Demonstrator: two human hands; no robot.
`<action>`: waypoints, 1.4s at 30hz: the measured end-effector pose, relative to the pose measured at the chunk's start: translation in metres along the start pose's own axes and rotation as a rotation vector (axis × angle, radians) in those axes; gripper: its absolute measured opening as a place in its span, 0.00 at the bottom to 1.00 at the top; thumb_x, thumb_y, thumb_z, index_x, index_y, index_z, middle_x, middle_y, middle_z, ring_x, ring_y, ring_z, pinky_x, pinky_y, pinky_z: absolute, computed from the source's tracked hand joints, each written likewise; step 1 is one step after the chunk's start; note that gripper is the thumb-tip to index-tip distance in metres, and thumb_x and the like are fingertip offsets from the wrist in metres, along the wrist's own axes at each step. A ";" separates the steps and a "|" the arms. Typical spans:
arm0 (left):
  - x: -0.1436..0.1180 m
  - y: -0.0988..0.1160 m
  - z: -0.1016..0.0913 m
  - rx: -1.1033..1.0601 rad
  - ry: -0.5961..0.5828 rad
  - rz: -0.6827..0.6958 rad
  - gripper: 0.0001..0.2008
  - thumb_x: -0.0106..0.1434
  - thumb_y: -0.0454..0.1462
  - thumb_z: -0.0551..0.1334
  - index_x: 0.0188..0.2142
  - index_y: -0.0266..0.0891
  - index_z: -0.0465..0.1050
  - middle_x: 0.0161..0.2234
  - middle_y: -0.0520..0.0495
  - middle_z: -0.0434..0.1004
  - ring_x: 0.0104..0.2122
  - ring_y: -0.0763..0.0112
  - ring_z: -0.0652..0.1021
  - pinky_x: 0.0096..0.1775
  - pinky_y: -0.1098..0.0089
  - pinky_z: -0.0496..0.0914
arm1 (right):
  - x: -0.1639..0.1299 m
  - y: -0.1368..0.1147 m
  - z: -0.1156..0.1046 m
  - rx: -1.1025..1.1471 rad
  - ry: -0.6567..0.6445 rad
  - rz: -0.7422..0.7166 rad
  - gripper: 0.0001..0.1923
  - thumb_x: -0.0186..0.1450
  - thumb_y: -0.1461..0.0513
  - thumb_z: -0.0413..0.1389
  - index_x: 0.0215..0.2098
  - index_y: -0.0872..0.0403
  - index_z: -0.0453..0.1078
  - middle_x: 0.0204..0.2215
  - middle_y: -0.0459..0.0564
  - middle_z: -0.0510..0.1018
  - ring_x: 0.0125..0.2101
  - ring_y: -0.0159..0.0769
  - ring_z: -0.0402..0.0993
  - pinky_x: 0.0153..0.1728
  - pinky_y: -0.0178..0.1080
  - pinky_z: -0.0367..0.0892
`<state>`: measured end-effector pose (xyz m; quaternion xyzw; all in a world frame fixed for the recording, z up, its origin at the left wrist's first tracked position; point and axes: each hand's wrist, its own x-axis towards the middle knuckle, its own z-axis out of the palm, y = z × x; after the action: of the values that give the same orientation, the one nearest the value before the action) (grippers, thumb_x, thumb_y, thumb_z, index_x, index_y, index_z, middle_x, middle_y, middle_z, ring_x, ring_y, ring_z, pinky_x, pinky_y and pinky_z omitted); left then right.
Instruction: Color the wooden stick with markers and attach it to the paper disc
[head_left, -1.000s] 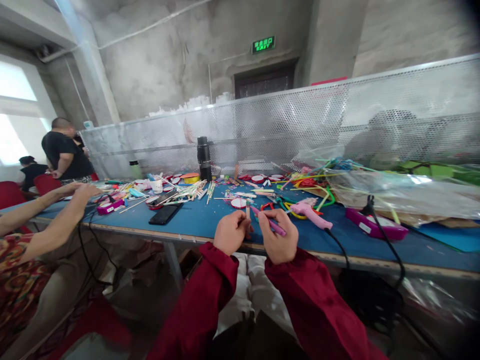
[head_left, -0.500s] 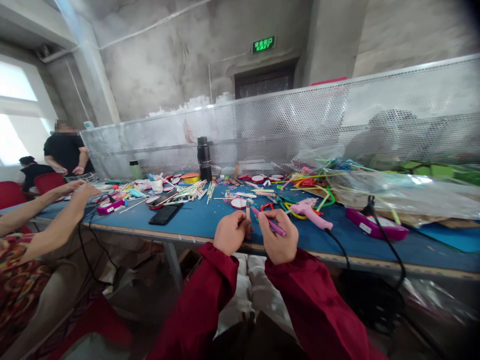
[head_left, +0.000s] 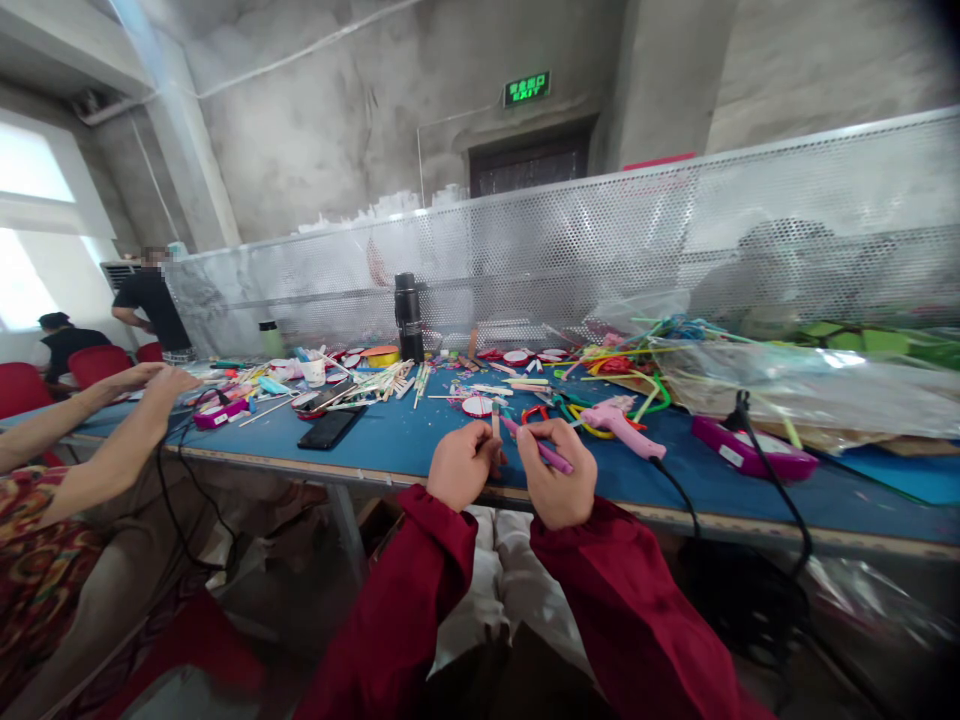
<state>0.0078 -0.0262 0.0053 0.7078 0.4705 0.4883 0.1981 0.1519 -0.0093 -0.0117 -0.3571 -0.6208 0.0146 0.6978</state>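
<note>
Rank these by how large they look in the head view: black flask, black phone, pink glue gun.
1. Pink glue gun, though it lies nearest.
2. Black flask and black phone look alike; not ranked.

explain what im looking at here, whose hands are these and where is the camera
There is no machine here: the camera sits on a person's head and looks forward and down, so the two red-sleeved arms at the bottom are the wearer's own. The left hand pinches a thin wooden stick, held upright. The right hand holds a pink pen-like stick close beside it. Both hover at the near edge of a blue table strewn with craft bits: a pink glue gun, a black phone, a black flask. The bare arms at the left belong to a co-worker.
</note>
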 end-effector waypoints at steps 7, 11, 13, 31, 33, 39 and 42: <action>0.000 -0.002 0.001 0.006 0.002 0.006 0.10 0.69 0.38 0.58 0.30 0.41 0.70 0.26 0.54 0.79 0.23 0.73 0.78 0.31 0.73 0.69 | 0.001 -0.001 -0.001 -0.004 -0.005 -0.005 0.10 0.68 0.56 0.57 0.29 0.50 0.71 0.26 0.45 0.78 0.29 0.37 0.72 0.33 0.40 0.65; 0.000 -0.003 0.001 0.003 0.001 0.011 0.10 0.69 0.39 0.58 0.30 0.41 0.69 0.27 0.54 0.79 0.23 0.73 0.78 0.31 0.73 0.69 | 0.000 -0.001 0.000 -0.001 0.005 0.010 0.11 0.68 0.55 0.58 0.30 0.50 0.72 0.27 0.46 0.79 0.29 0.37 0.72 0.33 0.40 0.65; 0.000 -0.002 0.000 0.021 -0.001 0.010 0.11 0.69 0.39 0.58 0.30 0.41 0.69 0.26 0.54 0.79 0.23 0.73 0.78 0.31 0.73 0.70 | 0.000 -0.001 0.000 0.000 0.012 0.015 0.11 0.68 0.54 0.58 0.31 0.50 0.72 0.27 0.46 0.79 0.29 0.38 0.73 0.33 0.40 0.66; 0.000 -0.002 0.000 0.029 0.002 0.009 0.11 0.69 0.39 0.58 0.29 0.41 0.69 0.26 0.54 0.79 0.23 0.73 0.78 0.31 0.73 0.70 | 0.000 -0.001 0.000 0.001 0.013 -0.004 0.10 0.68 0.55 0.58 0.31 0.50 0.72 0.27 0.46 0.79 0.29 0.38 0.73 0.33 0.40 0.67; 0.000 -0.002 0.000 0.038 0.000 -0.005 0.10 0.69 0.39 0.58 0.30 0.41 0.69 0.26 0.54 0.80 0.23 0.74 0.78 0.31 0.73 0.70 | 0.000 0.000 0.000 -0.001 0.006 -0.024 0.10 0.68 0.56 0.58 0.30 0.50 0.71 0.27 0.46 0.79 0.29 0.37 0.73 0.33 0.40 0.66; 0.001 -0.001 0.000 0.025 0.006 0.008 0.10 0.69 0.38 0.58 0.30 0.41 0.70 0.25 0.55 0.79 0.23 0.74 0.78 0.31 0.74 0.69 | 0.001 0.000 0.000 -0.017 -0.002 -0.041 0.09 0.68 0.57 0.57 0.30 0.50 0.71 0.26 0.45 0.78 0.28 0.36 0.73 0.34 0.40 0.66; 0.001 -0.001 0.000 0.030 0.005 0.010 0.10 0.69 0.38 0.58 0.30 0.41 0.70 0.25 0.55 0.78 0.23 0.74 0.78 0.31 0.74 0.69 | 0.001 0.000 0.000 -0.011 0.004 -0.057 0.09 0.68 0.57 0.58 0.30 0.51 0.71 0.26 0.44 0.78 0.29 0.36 0.73 0.35 0.41 0.66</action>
<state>0.0075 -0.0249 0.0046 0.7119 0.4745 0.4840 0.1839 0.1522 -0.0088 -0.0107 -0.3432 -0.6295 -0.0094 0.6970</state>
